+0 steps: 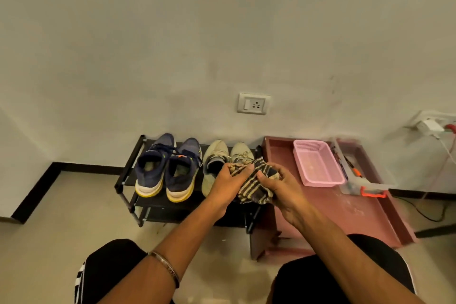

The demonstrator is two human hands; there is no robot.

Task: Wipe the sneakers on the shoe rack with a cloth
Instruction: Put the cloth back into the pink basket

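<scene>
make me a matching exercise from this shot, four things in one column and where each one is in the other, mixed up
Things:
1. blue sneakers
2. beige sneakers
3. striped cloth
4. pink basket

Places:
A. on the pink table, right of the shoe rack
B. right half of the rack's top shelf
C. held between the left hand and right hand
D. left half of the rack's top shelf

Pairs: 1-D, 2-B, 3-C, 4-A
</scene>
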